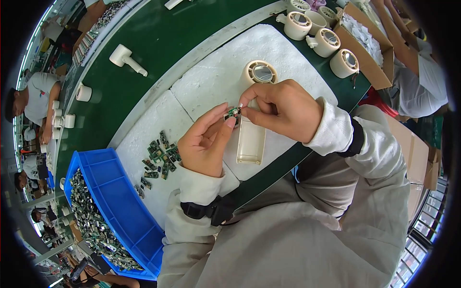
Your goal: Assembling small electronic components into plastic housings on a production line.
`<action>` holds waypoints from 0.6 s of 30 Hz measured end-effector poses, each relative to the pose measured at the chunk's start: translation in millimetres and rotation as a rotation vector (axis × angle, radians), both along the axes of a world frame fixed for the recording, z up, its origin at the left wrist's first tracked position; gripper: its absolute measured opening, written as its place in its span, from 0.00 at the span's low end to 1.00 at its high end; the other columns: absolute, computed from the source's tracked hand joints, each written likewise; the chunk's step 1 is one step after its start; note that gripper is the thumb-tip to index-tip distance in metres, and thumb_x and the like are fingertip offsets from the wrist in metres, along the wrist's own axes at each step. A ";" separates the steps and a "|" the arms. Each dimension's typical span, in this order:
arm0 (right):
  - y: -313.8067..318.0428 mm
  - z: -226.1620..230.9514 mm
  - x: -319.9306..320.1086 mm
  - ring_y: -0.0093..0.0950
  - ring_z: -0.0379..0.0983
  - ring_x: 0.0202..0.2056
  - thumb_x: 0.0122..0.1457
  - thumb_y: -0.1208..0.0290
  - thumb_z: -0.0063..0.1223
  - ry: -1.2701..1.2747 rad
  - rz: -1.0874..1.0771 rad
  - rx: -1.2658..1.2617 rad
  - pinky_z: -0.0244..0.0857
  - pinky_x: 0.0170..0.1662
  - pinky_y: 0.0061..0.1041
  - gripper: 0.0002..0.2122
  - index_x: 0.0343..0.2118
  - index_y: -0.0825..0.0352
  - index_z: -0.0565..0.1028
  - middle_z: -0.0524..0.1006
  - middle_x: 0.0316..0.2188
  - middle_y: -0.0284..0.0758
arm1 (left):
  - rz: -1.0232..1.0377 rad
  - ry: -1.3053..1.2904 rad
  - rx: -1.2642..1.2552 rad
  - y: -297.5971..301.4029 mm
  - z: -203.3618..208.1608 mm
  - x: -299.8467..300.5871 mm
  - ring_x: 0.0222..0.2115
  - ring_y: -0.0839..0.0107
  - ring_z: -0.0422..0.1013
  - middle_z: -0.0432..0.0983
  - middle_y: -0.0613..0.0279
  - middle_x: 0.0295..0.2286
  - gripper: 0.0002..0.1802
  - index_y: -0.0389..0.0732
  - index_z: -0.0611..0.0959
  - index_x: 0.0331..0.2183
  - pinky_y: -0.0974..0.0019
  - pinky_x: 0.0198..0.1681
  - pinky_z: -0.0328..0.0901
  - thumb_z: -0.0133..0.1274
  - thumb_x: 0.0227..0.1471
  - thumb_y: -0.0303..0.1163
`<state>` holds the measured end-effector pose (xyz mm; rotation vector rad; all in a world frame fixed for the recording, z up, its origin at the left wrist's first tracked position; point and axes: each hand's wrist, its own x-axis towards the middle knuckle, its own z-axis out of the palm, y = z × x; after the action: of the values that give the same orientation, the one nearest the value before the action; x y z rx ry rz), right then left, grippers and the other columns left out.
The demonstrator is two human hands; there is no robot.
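Observation:
My left hand is closed, pinching a small green circuit board between thumb and fingertips. At the board's edge, my right hand pinches a small white connector; its wires are too small to make out. Directly beneath both hands lies a cream handheld fan, its round head away from me and its hollow handle toward me. The hands and board hide the part between head and handle. Left of my left hand, several loose green circuit boards are scattered in a pile.
White foam sheets cover the near side of the green conveyor. At left stands a blue bin full of circuit boards. Several cream fan heads and a cardboard box sit at the far right. Other people work along the line.

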<state>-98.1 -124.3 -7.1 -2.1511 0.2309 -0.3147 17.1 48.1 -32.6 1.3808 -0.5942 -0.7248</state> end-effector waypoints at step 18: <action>6.6 0.0 0.1 0.19 0.56 0.13 0.56 0.75 0.60 -0.011 -0.063 0.055 0.52 0.20 0.24 0.07 0.36 0.70 0.78 0.61 0.11 0.28 | 0.048 -0.173 0.018 2.7 3.3 -5.1 0.41 0.74 0.76 0.81 0.53 0.42 0.15 0.31 0.83 0.46 0.72 0.46 0.71 0.59 0.55 0.19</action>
<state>-98.0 -117.8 -7.1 -2.0901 0.2985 -0.3527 12.1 50.8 -29.3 1.4791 -0.6892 -0.5768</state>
